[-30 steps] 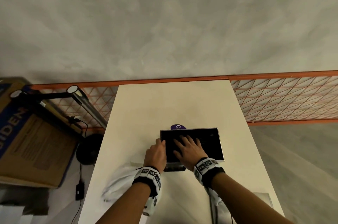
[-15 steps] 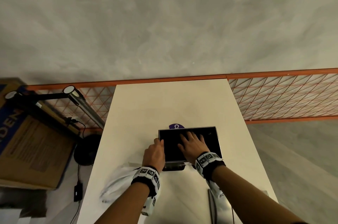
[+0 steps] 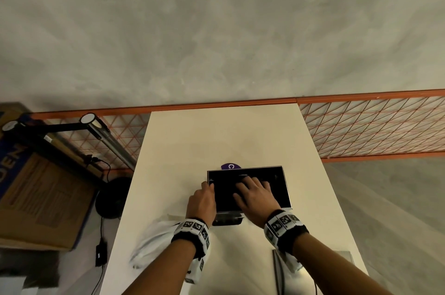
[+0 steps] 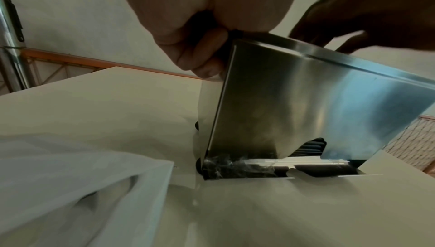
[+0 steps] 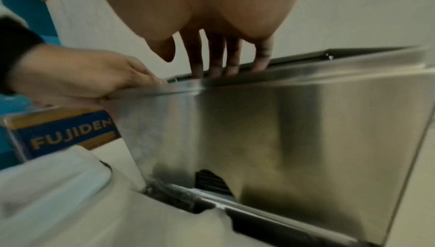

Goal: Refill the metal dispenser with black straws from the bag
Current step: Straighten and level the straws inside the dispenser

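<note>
On the pale table [image 3: 216, 140], the metal dispenser [image 3: 249, 188] stands mid-near, the left hand [image 3: 202, 201] gripping its left wall while the right hand [image 3: 255, 195] presses flat-fingered on the black straws [image 3: 224, 193] inside; uneven pressure could jam them crosswise.

A pale cream worktop [image 3: 216, 136] is carrying the metal dispenser [image 3: 286, 198] near its middle, with a purple tag [image 3: 230, 166] peeking out just behind it. A crumpled white bag [image 3: 154, 244] is lying near the left edge, and a flat metal sheet [image 3: 337, 268] is resting at the near right.
</note>
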Available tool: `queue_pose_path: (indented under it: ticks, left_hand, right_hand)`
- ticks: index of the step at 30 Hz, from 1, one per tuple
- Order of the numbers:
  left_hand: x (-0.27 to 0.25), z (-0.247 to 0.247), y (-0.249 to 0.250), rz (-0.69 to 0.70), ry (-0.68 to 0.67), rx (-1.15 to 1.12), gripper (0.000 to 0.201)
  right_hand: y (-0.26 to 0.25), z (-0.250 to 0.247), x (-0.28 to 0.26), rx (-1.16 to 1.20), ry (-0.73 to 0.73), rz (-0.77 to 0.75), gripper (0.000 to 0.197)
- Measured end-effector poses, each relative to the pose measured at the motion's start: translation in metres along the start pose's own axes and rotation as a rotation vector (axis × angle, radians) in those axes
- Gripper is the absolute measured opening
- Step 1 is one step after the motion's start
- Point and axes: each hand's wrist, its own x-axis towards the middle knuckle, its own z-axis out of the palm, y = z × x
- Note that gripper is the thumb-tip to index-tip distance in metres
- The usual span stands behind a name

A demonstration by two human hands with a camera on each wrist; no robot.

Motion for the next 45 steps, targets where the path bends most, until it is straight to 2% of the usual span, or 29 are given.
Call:
queue_pose_path:
  ticks: [2,5,9,11,15,19,22,24,27,29,35,40,42,45]
  left_hand:
    - [0.002,0.0,0.0,0.004,-0.002,0.006,0.038]
    - [0.004,0.001,0.0,0.007,0.0,0.009,0.039]
    - [0.007,0.0,0.0,0.005,-0.004,0.029,0.039]
    - [0.008,0.0,0.0,0.008,-0.011,0.044,0.039]
    - [0.014,0.0,0.0,-0.001,-0.029,0.061,0.04]
    - [0.02,0.001,0.0,-0.003,-0.036,0.053,0.041]
    - [0.022,0.002,0.0,0.001,-0.034,0.066,0.04]
    - [0.023,0.002,0.0,0.001,-0.034,0.077,0.04]
    - [0.023,0.003,0.001,-0.004,-0.039,0.094,0.039]
    - [0.023,0.002,0.001,-0.009,-0.045,0.099,0.04]
    - [0.023,0.003,0.0,-0.016,-0.054,0.08,0.039]
    - [0.023,0.002,0.001,-0.022,-0.05,0.098,0.04]
    - [0.023,0.003,0.001,-0.017,-0.048,0.099,0.04]
    - [0.023,0.002,0.001,-0.016,-0.049,0.091,0.04]
  right_hand:
    - [-0.008,-0.001,-0.008,0.028,0.045,-0.068,0.04]
    - [-0.014,0.002,-0.015,-0.01,-0.123,-0.105,0.044]
    - [-0.011,0.004,-0.005,-0.061,-0.312,-0.034,0.049]
    - [-0.011,0.001,0.0,-0.066,-0.3,-0.044,0.05]
    - [-0.014,-0.009,0.007,-0.005,-0.176,-0.068,0.046]
    - [-0.017,-0.005,0.006,-0.038,-0.335,-0.066,0.049]
    - [-0.015,0.001,0.005,-0.065,-0.396,-0.042,0.05]
    - [-0.014,0.0,0.009,-0.019,-0.36,-0.046,0.05]
    - [-0.013,-0.005,0.018,0.045,-0.139,-0.083,0.045]
    - [-0.009,-0.008,0.027,0.018,-0.064,-0.083,0.046]
    - [0.016,0.005,0.038,0.016,-0.272,0.108,0.052]
    - [0.012,0.011,0.022,0.028,-0.34,0.117,0.05]
    - [0.01,0.009,0.014,0.036,-0.312,0.099,0.05]
    - [0.008,0.007,-0.001,0.033,-0.123,0.051,0.045]
